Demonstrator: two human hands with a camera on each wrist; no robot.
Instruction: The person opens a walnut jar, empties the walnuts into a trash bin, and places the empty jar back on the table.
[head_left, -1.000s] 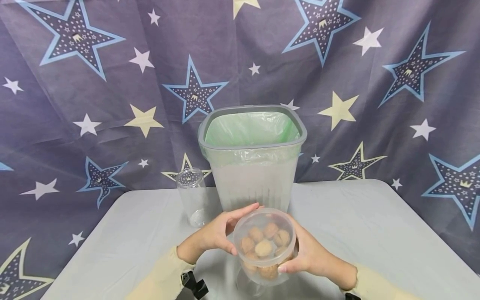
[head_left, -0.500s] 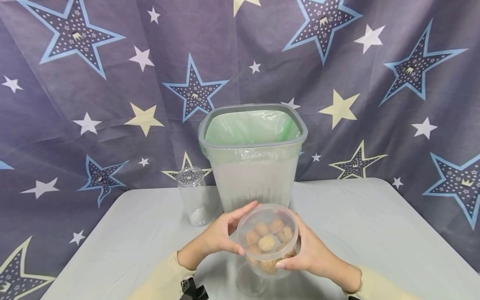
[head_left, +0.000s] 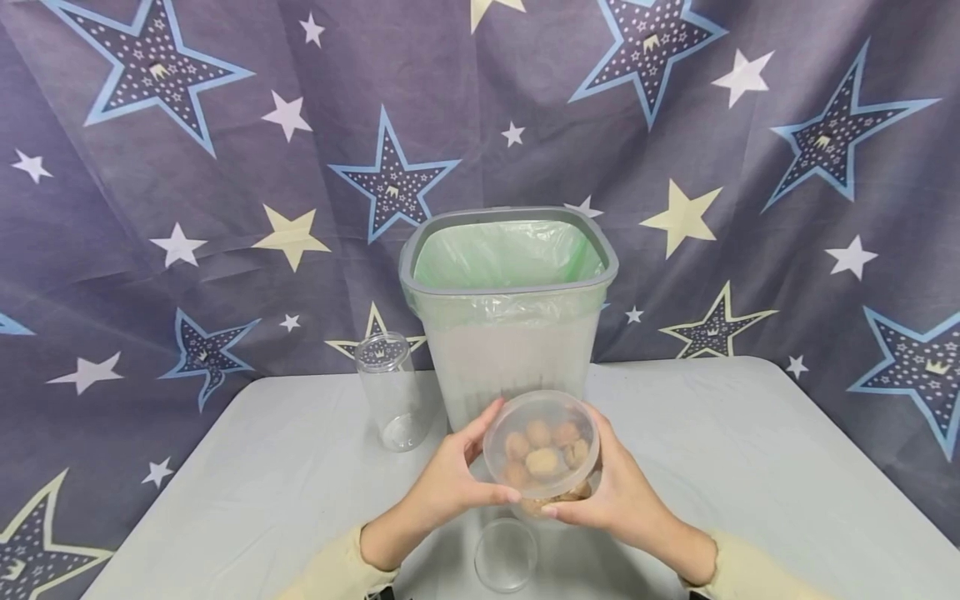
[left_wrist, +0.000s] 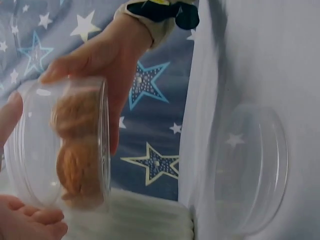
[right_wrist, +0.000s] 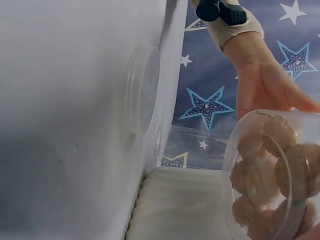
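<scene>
In the head view a round, clear plastic tub [head_left: 542,454] is held tilted over the near middle of the table, several walnuts [head_left: 542,461] showing through its frosted plastic. My left hand [head_left: 450,479] grips the tub's left side, thumb along the near side and fingers toward the far side. On the opposite side my right hand [head_left: 626,492] holds it the same way, thumb at the lower front. Below the tub, on the table, lies a shallow, clear round lid [left_wrist: 252,170]. The walnuts [right_wrist: 262,180] also show through the tub's base in the right wrist view.
A whitish bin [head_left: 510,350] with a grey rim and a green-tinted liner stands just beyond the hands. To its left is a tall clear plastic jar [head_left: 392,400]. The grey-covered table [head_left: 720,450] ends at a star-patterned curtain [head_left: 480,100].
Both hands have carried the tub of walnuts away from me and slightly right. The lid on the table, partly covered before, now shows whole.
</scene>
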